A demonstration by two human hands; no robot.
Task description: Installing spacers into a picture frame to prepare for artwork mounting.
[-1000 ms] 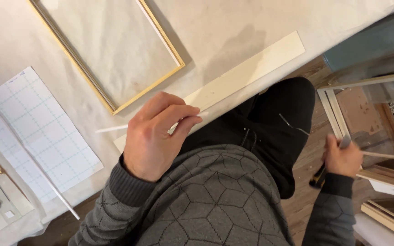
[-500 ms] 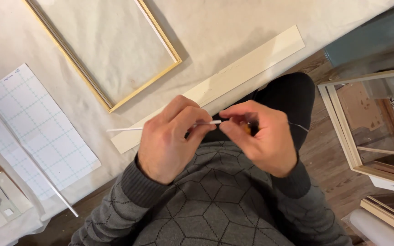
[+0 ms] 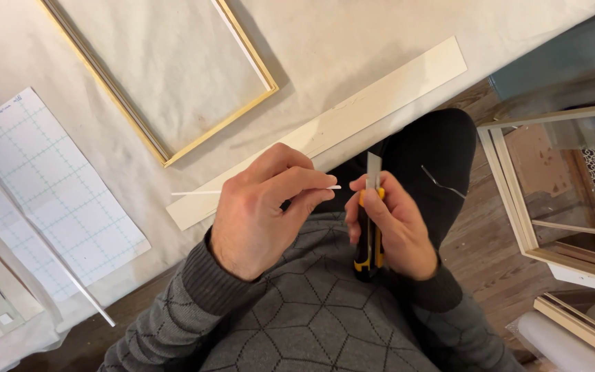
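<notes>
The work looks just at its start. The thin white strip (image 3: 256, 191) looks whole, w/ no cut or nick that shows, & the blade is out but not on it yet. So the cutting is all left to do, as far as one can see.

Left hand (image 3: 259, 213) is curled, w/ thumb & fingers pinched on the strip near its right tip. The strip lies flat & sticks out to 9 o'clock from the hand, over the edge of the table (image 3: 352, 41).

Right hand (image 3: 394, 231) is shut round a yellow & black utility knife (image 3: 368, 231). The knife stands up, blade to 12 o'clock, just at 3 o'clock of the strip's tip. Blade & strip are near, not touching.

Other stuff: a long cream board (image 3: 352, 120) lies at 12 o'clock of the hands, slanting up to 2 o'clock. A gold picture frame (image 3: 173, 83) lies at 11 o'clock. A clear grid ruler (image 3: 49, 193) lies at 9 o'clock. More frames (image 3: 552, 200) lean at 3 o'clock, on the wood floor.
</notes>
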